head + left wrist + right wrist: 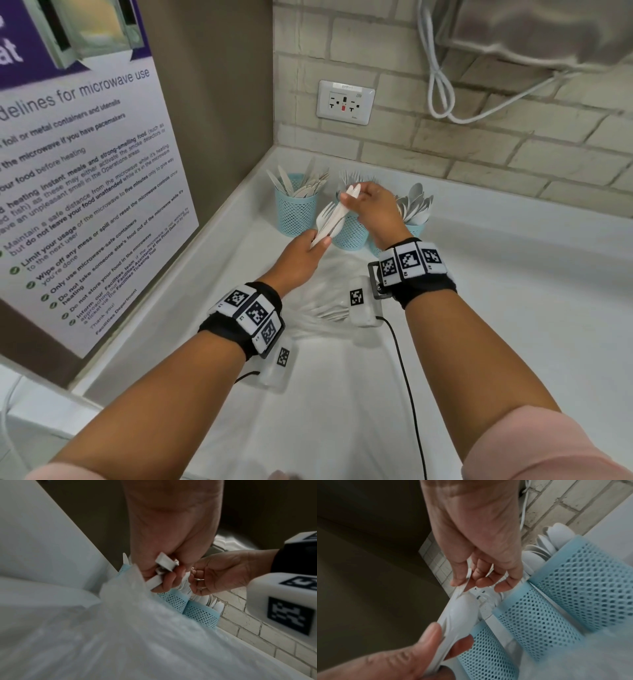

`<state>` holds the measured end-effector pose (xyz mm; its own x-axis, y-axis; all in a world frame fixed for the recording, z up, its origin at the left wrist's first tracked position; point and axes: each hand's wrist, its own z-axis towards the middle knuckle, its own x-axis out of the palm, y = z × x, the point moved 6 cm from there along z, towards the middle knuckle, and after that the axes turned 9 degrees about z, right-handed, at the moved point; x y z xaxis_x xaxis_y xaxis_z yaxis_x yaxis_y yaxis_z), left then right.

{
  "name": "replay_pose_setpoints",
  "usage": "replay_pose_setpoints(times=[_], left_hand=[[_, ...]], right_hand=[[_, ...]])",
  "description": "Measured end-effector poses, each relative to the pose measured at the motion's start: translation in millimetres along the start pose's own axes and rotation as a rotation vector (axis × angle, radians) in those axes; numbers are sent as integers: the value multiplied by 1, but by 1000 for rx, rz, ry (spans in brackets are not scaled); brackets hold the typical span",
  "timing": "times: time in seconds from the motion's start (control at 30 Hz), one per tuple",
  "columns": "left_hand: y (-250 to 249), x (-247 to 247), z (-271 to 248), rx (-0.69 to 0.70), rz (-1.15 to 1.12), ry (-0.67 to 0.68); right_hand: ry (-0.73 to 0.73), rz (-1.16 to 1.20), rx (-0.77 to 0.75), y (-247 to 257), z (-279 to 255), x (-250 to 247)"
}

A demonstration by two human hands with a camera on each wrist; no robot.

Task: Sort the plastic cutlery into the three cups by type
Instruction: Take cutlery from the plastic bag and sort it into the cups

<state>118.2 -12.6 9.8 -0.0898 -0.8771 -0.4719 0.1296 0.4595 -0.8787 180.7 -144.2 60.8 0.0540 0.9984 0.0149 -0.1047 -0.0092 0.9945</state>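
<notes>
Three blue mesh cups stand in the counter's back corner: the knife cup (295, 212) on the left, the fork cup (351, 233) in the middle, the spoon cup (416, 228) on the right. My left hand (318, 241) grips a bundle of white cutlery (330, 216) by the handles, a fork and a spoon (462, 609) among them. My right hand (354, 197) pinches the upper end of one white piece (467, 577) of that bundle, in front of the fork cup (530, 615). Its type is unclear.
A clear plastic bag (322, 301) holding more white cutlery lies on the white counter (513, 308) between my wrists. A poster wall stands on the left, a brick wall with a socket (345, 102) behind the cups. White cords hang at the upper right.
</notes>
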Motion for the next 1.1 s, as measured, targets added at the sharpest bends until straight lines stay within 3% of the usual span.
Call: replay_pose_setpoints(times=[0.07,0.13,0.3,0.47,0.67,0.93,1.1], left_hand=[[2,-4,2,4,-32,-34],[7,-10,7,-18,-49,-92],[16,-34,12,-64,-97,-292],[14,-45,13,-66,-163,-415],[18,-49,17,-80,-258,-450],[27,-48,15,-98,-318,-437],[21,-43,12,-86,-306,-380]], right_hand=[[-10,-27,-40,11,7,4],[-111,-16,-98,27,18,-1],[-341,216,-261,70,37,-13],[-427,21,-426,84,44,8],[-188,-382,-570,73,46,59],[114,-994,-463,20,56,87],[190,-1100,-362,16,56,88]])
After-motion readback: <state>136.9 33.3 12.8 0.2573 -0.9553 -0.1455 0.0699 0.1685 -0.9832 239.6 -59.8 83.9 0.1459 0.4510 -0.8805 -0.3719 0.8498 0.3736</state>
